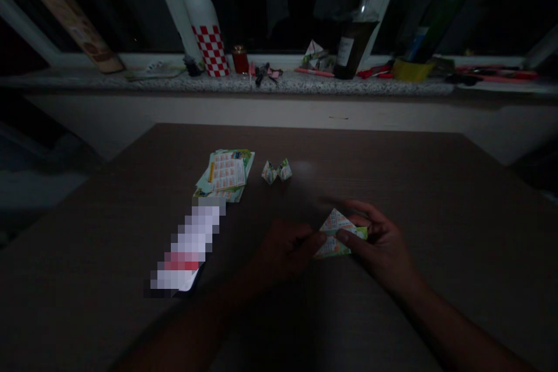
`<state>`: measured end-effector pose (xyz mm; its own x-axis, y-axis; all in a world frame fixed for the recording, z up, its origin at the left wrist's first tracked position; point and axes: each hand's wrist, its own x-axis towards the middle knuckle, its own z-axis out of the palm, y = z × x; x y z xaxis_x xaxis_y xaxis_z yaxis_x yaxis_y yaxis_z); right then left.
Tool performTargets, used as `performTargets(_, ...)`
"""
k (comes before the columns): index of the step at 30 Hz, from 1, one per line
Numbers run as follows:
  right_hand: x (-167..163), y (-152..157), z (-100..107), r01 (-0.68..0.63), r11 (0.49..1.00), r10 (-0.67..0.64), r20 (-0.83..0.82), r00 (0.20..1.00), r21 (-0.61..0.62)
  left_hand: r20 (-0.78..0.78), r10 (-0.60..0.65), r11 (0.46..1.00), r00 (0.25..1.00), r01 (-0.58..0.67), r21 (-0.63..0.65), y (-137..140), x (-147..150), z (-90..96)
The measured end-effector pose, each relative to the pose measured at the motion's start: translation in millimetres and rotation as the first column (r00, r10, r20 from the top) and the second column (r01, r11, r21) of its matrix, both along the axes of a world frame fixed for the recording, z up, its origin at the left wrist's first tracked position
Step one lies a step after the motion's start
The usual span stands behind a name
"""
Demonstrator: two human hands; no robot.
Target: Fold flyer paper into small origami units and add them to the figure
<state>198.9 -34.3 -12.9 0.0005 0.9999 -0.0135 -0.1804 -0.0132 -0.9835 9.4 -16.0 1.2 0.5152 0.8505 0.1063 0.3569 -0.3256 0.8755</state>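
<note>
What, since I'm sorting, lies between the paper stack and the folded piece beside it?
In the head view, only bare tabletop separates the stack from the folded piece.

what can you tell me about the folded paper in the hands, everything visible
The folded paper is small and looks thin, its pale face carrying orange print too blurred to read, with green along its lower edge and right end. Its upper part forms a triangular point aimed away from the wearer; a greenish band crosses below it. The left hand pinches its left side; the right hand holds its right side, thumb on the printed face. Whether it touches the table is unclear.
</note>
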Motion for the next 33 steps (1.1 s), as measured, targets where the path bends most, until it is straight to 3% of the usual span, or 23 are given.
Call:
performTargets(9,1.7,1.8,-1.8,-0.058,0.998,0.057,-0.041,0.998,-0.024,0.013,-0.027,0.998,1.0,0.026,0.053,-0.1,-1.6,-0.9)
performTargets(15,-0.3,0.2,0.0,0.024,1.0,-0.025,0.068,0.997,0.017,-0.028,0.005,1.0,1.0,-0.004,0.031,2.3,0.1,-0.7)
performTargets(20,-2.8,-1.1,0.1,0.038,0.996,-0.052,0.173,0.984,0.081,0.019,0.021,0.994,1.0,-0.019,-0.11,2.6,1.0,2.2)
performTargets(26,-4.2,-1.7,-1.3,0.032,0.988,-0.067,0.236,0.969,0.151,0.181,0.068,0.962,0.981,-0.016,-0.274,2.2,4.5,-3.6)
performTargets(33,-1.3,-1.8,-1.5,0.047,0.982,-0.102,0.298,0.949,0.186,0.244,0.145,0.934,0.959,-0.051,-0.353,5.4,2.8,-8.9)
